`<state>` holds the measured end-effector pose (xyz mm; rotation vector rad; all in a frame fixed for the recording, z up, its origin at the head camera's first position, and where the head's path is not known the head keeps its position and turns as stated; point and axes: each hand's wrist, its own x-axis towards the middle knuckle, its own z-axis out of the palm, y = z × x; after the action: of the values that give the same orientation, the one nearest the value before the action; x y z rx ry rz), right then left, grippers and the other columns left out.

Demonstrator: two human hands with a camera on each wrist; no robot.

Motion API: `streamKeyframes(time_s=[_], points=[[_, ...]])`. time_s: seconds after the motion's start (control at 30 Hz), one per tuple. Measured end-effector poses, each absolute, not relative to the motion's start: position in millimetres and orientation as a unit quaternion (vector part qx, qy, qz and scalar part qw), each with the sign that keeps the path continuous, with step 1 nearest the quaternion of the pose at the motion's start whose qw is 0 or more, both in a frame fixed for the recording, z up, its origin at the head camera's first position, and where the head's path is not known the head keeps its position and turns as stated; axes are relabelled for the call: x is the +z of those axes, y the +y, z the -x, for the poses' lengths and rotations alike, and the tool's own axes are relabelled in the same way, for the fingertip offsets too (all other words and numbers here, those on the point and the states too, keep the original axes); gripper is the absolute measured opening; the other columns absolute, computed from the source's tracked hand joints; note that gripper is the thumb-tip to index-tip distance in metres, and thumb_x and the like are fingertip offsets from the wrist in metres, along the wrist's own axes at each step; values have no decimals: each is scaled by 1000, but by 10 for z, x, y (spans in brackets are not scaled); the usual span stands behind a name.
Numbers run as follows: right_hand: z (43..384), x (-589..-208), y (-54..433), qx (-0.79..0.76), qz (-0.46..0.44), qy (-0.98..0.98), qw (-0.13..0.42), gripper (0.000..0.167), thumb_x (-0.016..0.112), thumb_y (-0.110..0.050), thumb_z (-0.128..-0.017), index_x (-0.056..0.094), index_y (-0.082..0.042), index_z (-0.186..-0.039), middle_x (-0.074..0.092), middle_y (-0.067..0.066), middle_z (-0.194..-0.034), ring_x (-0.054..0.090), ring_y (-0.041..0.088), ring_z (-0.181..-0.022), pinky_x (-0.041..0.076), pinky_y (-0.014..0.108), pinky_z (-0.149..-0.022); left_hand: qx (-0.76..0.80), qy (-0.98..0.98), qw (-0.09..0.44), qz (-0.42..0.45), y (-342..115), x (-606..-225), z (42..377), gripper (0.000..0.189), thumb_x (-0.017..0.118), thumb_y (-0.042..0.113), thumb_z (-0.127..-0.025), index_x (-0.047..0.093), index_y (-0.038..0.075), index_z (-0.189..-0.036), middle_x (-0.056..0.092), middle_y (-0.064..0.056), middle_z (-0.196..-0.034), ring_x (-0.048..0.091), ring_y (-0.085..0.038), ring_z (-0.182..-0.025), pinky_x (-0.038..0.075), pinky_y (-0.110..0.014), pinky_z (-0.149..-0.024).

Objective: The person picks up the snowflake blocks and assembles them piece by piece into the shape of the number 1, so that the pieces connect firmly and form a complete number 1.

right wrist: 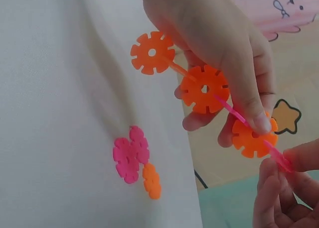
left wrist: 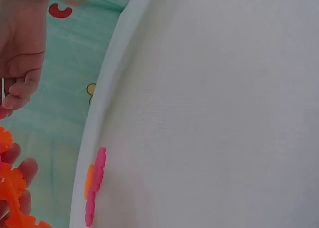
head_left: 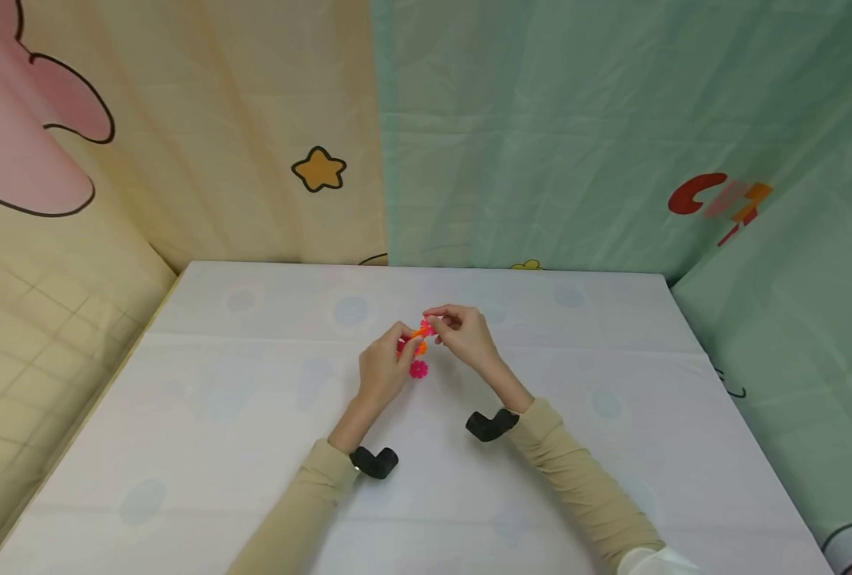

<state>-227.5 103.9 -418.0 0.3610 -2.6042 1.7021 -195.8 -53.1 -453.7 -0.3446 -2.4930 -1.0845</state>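
Observation:
My left hand [head_left: 384,369] grips a chain of orange notched plastic discs [right wrist: 205,101] joined by slotted pieces, one of them pink. Its thumb presses on the orange disc at the chain's end in the right wrist view. Close by, my right hand [head_left: 466,337] pinches a pink notched disc [right wrist: 281,159] edge-on, meeting that end disc; how deep their slots sit is hard to tell. In the left wrist view only part of the orange chain [left wrist: 14,180] shows, at the left edge.
Below the hands, two pink discs [right wrist: 126,160] and an orange disc [right wrist: 152,181] lie close together on the white-covered table [head_left: 253,479]. Patterned curtains [head_left: 540,144] stand behind the table's far edge and along its sides. Each wrist wears a black camera mount [head_left: 374,463].

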Motion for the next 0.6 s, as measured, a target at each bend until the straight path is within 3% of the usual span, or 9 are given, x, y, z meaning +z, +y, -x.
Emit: streamKeyframes(time_s=[0.1,0.23,0.37,0.47,0.6], points=[[2288,-4194,1074,542,-122,-831,-19,25,55,-14,-96,69,-4,-114,71,16,-93,64,42,-78,53,36,-64,-398,-890,192,116,-544,-4552,1960,14,68,20,-89,62,9,-95,68,-4,-74,44,-10,-53,32,-20,-48],[2305,-4203,1107,545,-121,-828,-50,29,51,-13,-96,67,-5,-119,69,20,-95,62,44,-83,53,53,-77,-401,-891,177,116,-560,-4536,1966,19,68,23,-90,62,10,-103,70,-5,-82,40,-10,-51,29,-20,-46],[2315,-4220,1118,556,-111,-821,-68,30,52,-12,-95,65,-5,-121,65,28,-96,61,44,-84,55,37,-71,-397,-898,157,106,-572,-4514,1969,29,71,26,-87,62,13,-111,70,-7,-88,47,-11,-55,36,-20,-48],[2318,-4240,1111,568,-100,-814,-75,29,54,-14,-95,64,-5,-121,65,28,-97,60,43,-83,50,23,-65,-394,-902,152,96,-583,-4521,1978,34,74,28,-84,63,15,-113,70,-7,-90,53,-13,-57,41,-21,-51],[2328,-4272,1102,573,-96,-811,-75,29,54,-17,-97,63,-4,-122,65,26,-100,60,43,-84,49,20,-65,-394,-900,162,88,-618,-4536,2002,34,75,30,-83,64,16,-112,70,-7,-87,49,-12,-52,40,-21,-50]])
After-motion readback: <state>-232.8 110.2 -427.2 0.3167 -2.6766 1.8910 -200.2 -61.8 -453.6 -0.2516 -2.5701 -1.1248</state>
